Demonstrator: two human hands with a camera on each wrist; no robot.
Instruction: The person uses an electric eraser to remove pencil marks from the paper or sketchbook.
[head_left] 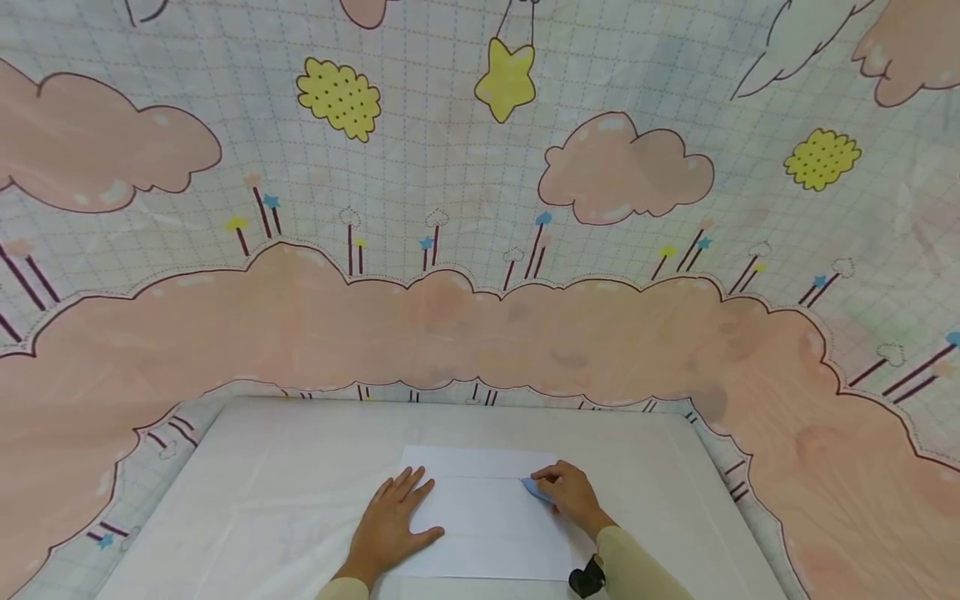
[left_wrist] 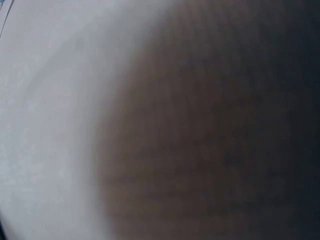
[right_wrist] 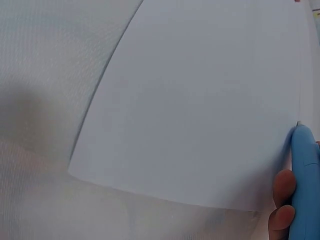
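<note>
Right hand: I am seeing it (head_left: 572, 493) pinching a blue handheld tool (right_wrist: 305, 192) above the right part of the paper, fingers curling in around the body; on the right wrist feed two fingertips (right_wrist: 284, 186) are pressing against its side.
Left hand: this one (head_left: 392, 521) is resting flat at the left edge of the paper, its fingers spreading wide and its thumb lying over the sheet – it is grasping nothing.
Blue tool: its small pale tip is pointing away from the person and appearing to touch the paper, right at the end of a thin line.
White paper: the sheet (head_left: 487, 542) is lying flat between the hands, with the thin line running across its upper part; from here I am not managing to tell whether that is a crease, a cut or a drawn mark.
Sleeves: pale yellow-green cuffs are covering both wrists, the right sleeve (head_left: 641, 567) showing more; a black heart-shaped piece (head_left: 587, 577) is sitting beside the right cuff.
Left wrist feed: I am getting mostly a dark, blurred shape filling the right side, with a pale surface at the left.
White table: its top (head_left: 247, 492) is spreading out under the paper.
Backdrop: a printed cloth (head_left: 450, 333) is hanging behind the table, showing pink clouds, a yellow star and a pale grid.
</note>
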